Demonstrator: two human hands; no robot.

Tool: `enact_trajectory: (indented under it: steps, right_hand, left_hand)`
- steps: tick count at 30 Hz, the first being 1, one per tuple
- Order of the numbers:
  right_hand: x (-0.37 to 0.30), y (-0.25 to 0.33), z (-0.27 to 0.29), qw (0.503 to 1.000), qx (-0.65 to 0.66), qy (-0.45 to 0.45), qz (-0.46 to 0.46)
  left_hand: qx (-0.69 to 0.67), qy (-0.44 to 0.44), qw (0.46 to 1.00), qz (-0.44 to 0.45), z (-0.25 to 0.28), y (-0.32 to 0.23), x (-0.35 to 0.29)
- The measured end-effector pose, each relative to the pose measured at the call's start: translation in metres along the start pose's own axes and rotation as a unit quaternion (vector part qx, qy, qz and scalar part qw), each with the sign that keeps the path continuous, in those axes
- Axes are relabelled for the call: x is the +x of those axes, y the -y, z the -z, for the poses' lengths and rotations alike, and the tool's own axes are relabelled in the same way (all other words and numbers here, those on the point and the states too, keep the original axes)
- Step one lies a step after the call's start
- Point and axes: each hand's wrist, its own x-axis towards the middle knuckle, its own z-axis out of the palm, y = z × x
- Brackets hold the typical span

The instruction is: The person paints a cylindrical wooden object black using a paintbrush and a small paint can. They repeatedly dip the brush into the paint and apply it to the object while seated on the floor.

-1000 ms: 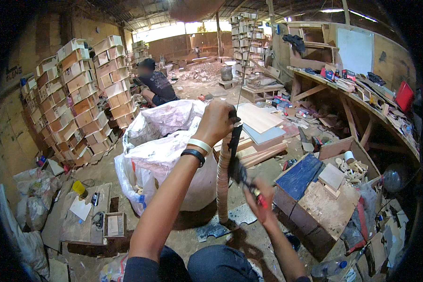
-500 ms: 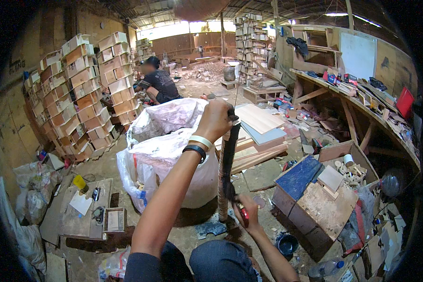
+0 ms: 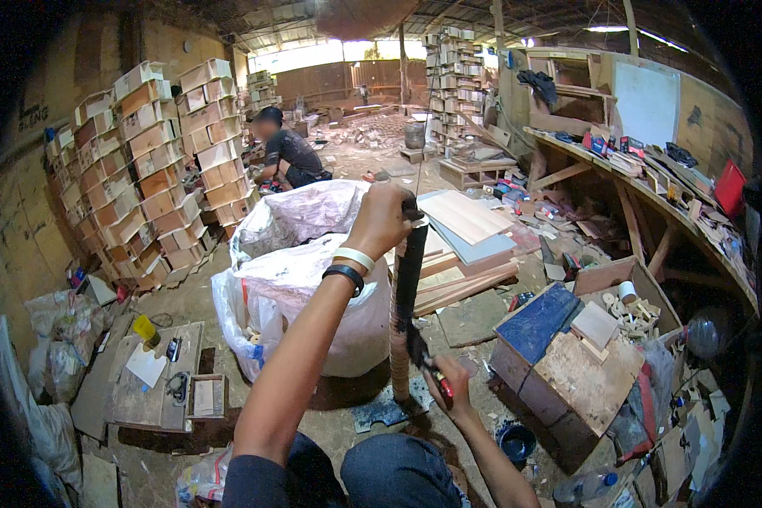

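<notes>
- The left hand [image 3: 383, 216] is closed over the top end of an upright pole [image 3: 408, 284]; what exactly the fingers wrap there is partly hidden.
- The right hand [image 3: 451, 385] grips the red handle of a brush [image 3: 417, 347], whose dark bristles meet the pole's right side, up and left of those fingers.
- The pole runs straight down from the left fingers to the floor area, dark over much of its length, paler along its left edge and lower end.
- It looks stiff and fairly light, manageable one-handed; the dark stretch may be wet and slippery, so the top end seems the best hold.
- The brush is probably light, with a firm handle and soft bristles; the handle is the place to take it.
- Below and right of the right fingers sits a dark round tub [image 3: 517, 458]; its contents are too dark to tell.
- Farther right of them, a wooden box [image 3: 546, 398] holds small pale wooden pieces [image 3: 639, 313] in its open part.
- Beneath the left wrist, behind it, stands a big white sack [image 3: 339, 334], mouth open, its contents hidden.
</notes>
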Motion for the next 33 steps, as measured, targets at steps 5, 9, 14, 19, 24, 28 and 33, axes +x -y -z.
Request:
enact_trajectory:
  steps: [5, 9, 14, 19, 24, 28, 33]
  right_hand:
    - [0.038, 0.013, 0.022, 0.994, 0.009, -0.073, 0.076]
    - [0.125, 0.052, 0.073, 0.984, -0.016, -0.148, 0.097]
    - [0.110, 0.037, 0.065, 0.980, -0.058, -0.091, 0.167]
    - [0.001, -0.016, 0.013, 0.996, 0.032, 0.054, 0.055]
    - [0.049, 0.002, 0.035, 0.998, 0.017, -0.008, 0.055]
    - [0.134, 0.048, 0.075, 0.985, -0.001, -0.134, 0.109]
    - [0.100, 0.036, 0.057, 0.988, -0.019, -0.084, 0.127]
  left_hand:
    - [-0.022, 0.009, 1.000, 0.016, 0.009, 0.013, 0.006]
    - [-0.045, 0.011, 0.999, 0.029, 0.009, 0.024, 0.005]
    - [-0.065, 0.013, 0.997, 0.031, 0.007, 0.023, 0.001]
    - [-0.077, 0.006, 0.996, 0.046, 0.010, 0.016, -0.004]
    - [-0.079, 0.010, 0.996, 0.047, 0.013, 0.016, -0.005]
    - [-0.079, 0.012, 0.996, 0.046, 0.013, 0.017, -0.005]
    - [-0.100, 0.011, 0.994, 0.048, 0.010, 0.017, -0.005]
